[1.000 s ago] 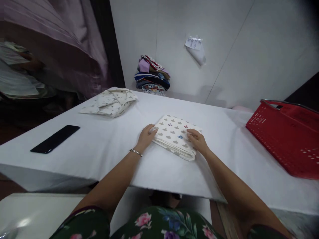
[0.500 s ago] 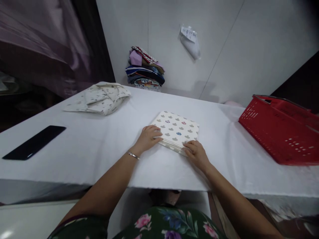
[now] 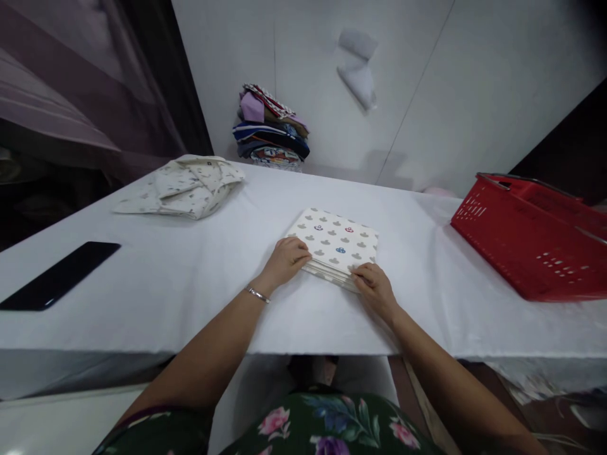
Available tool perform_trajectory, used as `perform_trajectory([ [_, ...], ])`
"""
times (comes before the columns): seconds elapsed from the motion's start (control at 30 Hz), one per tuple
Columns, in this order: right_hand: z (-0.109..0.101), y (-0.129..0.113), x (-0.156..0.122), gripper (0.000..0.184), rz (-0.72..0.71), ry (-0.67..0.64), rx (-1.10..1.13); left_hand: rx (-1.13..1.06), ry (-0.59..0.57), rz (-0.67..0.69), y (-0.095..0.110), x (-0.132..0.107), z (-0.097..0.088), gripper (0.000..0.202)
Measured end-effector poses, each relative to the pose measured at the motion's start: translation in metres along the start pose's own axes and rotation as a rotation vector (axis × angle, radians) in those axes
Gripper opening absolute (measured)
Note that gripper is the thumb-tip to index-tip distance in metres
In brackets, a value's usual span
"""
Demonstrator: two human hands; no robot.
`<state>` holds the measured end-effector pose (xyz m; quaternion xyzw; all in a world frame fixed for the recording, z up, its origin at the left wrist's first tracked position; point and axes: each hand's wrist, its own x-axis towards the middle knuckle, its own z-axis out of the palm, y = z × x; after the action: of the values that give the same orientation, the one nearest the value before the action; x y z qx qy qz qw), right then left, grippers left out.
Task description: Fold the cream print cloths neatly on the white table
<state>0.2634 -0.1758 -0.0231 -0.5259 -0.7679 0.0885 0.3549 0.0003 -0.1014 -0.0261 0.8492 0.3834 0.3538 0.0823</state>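
A folded cream cloth (image 3: pixel 334 239) with grey, blue and red printed motifs lies in a neat square on the white-covered table (image 3: pixel 227 272). Its layered near edge faces me. My left hand (image 3: pixel 288 258), with a silver bracelet at the wrist, pinches the near left corner. At the near right corner my right hand (image 3: pixel 372 284) grips the layers between thumb and fingers. The fingertips hide both corners.
A loosely bundled printed cloth (image 3: pixel 190 186) and a black phone-like slab (image 3: pixel 59 275) lie to the left. Folded fabrics (image 3: pixel 272 129) are stacked by the wall. A red basket (image 3: pixel 531 240) stands on the right. White papers (image 3: pixel 358 69) hang on the wall.
Both hands stay at the near corners of the folded cloth, and the left fingers have closed more tightly on its edge. The view has shifted slightly.
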Motion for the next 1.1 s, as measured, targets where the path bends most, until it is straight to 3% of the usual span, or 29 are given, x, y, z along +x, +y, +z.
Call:
perform_trajectory([
  [0.33, 0.003, -0.001, -0.012, 0.02, -0.156, -0.038, -0.235, -0.061, -0.055, -0.015, 0.0, -0.001, -0.006, 0.011],
  [0.6, 0.005, -0.003, -0.013, 0.023, -0.149, 0.034, -0.249, -0.035, -0.054, 0.031, -0.004, -0.001, -0.004, 0.014],
  [0.93, 0.004, -0.005, -0.016, 0.023, -0.207, -0.062, -0.366, 0.108, -0.074, 0.038, -0.003, -0.003, -0.003, 0.015],
  [1.1, 0.004, 0.001, -0.013, 0.023, -0.124, -0.028, -0.267, 0.067, -0.1, 0.039, -0.001, -0.002, -0.006, 0.016],
])
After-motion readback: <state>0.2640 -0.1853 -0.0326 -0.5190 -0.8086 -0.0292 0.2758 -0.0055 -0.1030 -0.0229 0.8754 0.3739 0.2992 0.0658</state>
